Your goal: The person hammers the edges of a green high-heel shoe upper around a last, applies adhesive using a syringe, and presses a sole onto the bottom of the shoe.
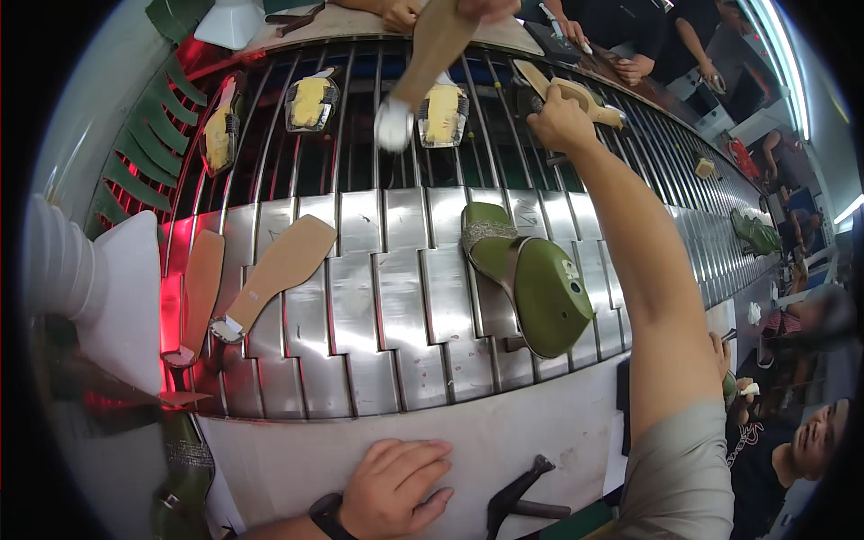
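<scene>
My right arm stretches across the metal slat conveyor (387, 297) to its far rods. There my right hand (562, 119) has its fingers curled round a tan insole (580, 94); another tan piece (533, 79) sticks out beside it, and the grip is partly hidden. My left hand (391, 488), wearing a dark wristband, lies with fingers extended over the pale bench (297, 441), holding nothing. Between my hands, a green shoe last (553, 301) with a glittery strap rests on its side on the slats. A hammer (522, 504) lies on the bench, right of my left hand.
Two tan insoles (286, 270) (202, 288) lie on the slats at left. Yellow-topped pieces (310, 102) sit on the far rods. Opposite, another person's hand (490, 7) holds a blurred insole (427, 54). White ducting (99, 279) and a green last (180, 481) stand left.
</scene>
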